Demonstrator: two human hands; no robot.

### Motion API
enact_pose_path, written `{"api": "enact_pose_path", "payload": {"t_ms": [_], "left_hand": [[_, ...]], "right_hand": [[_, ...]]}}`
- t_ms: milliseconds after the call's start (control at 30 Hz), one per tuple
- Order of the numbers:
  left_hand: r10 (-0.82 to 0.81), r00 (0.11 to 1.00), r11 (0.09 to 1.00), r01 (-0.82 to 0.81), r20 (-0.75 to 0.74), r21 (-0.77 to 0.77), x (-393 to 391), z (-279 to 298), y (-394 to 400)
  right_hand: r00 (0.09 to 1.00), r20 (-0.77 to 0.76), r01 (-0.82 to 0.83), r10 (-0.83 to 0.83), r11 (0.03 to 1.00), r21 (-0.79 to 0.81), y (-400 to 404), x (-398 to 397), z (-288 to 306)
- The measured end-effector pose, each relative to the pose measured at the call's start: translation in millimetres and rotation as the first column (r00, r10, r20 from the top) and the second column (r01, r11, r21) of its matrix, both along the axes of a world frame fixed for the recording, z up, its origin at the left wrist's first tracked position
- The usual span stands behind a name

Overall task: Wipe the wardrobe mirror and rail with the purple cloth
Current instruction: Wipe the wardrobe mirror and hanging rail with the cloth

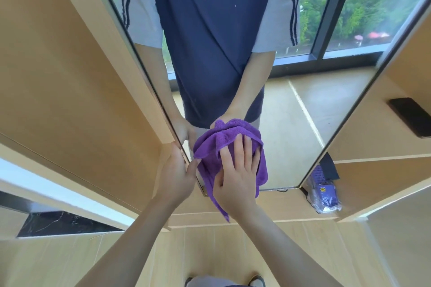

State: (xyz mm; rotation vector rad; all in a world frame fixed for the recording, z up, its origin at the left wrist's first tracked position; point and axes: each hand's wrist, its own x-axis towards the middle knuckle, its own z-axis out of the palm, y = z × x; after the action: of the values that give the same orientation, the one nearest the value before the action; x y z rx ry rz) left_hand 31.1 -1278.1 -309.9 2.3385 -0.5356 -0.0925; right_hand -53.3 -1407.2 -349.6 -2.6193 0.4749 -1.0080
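Right hand (235, 175) presses cloth (207, 147) flat on mirror (291, 123); left hand (176, 176) grips its edge. Overlap strokes, firm pressure.

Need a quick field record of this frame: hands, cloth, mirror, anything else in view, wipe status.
right hand: flat, fingers spread, pressing the purple cloth against the glass
left hand: gripping the mirror's left edge, thumb on the front near the cloth
purple cloth: bunched under the right hand, one tail hanging down
mirror: tall panel in a wooden wardrobe, reflects the person and a window
packaged purple item: on the shelf right of the mirror's lower corner
wipe status: cloth at the lower part of the mirror
rail: cannot tell
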Motion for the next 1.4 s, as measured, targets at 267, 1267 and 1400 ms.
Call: {"api": "enact_pose_path", "payload": {"t_ms": [267, 1267, 1400], "left_hand": [[-0.014, 1.0, 0.999, 0.013, -0.02, -0.04, -5.4, 1.9, 5.7], [-0.046, 0.98, 0.988, 0.017, -0.192, -0.15, -1.5, 13.8, 1.0], [0.009, 0.995, 0.992, -0.022, -0.099, -0.126, -2.4, 5.9, -4.6]], "right_hand": [[0.977, 0.017, -0.213, 0.212, 0.974, 0.077, 11.9, -5.7, 4.7], [0.954, 0.154, -0.3, 0.258, 0.778, 0.553, 19.5, -5.9, 11.3], [0.968, 0.218, -0.232, 0.127, 0.789, 0.57, -5.4, -12.1, 4.1]]}}
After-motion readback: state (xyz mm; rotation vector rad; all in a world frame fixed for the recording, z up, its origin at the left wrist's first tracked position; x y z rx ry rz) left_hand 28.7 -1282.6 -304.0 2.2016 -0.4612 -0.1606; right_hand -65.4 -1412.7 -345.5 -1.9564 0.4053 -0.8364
